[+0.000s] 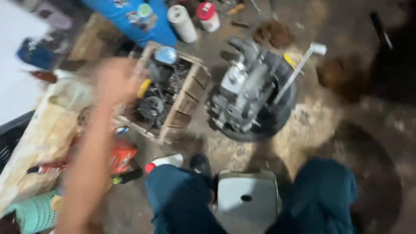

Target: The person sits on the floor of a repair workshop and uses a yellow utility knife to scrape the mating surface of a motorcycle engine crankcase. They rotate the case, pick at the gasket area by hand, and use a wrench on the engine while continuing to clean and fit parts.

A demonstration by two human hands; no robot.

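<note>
My left hand (116, 80) is stretched out and blurred by motion, at the left edge of a wooden crate (187, 103) full of dark metal parts. I cannot make out anything in the hand, and its fingers are smeared. A grey engine block (242, 93) rests on a black tyre (277, 119) to the right of the crate, with a white-handled tool (303, 65) leaning on it. My right hand is out of view. I sit on a grey stool (247, 195), my knees in blue trousers on either side of it.
A paper roll (182, 22), a red-capped white can (209, 16) and a blue sheet (130, 17) lie at the back. Sacks, a red packet (122, 157), a white bottle (167, 161) and a green basket (34, 212) crowd the left. The floor is stained concrete.
</note>
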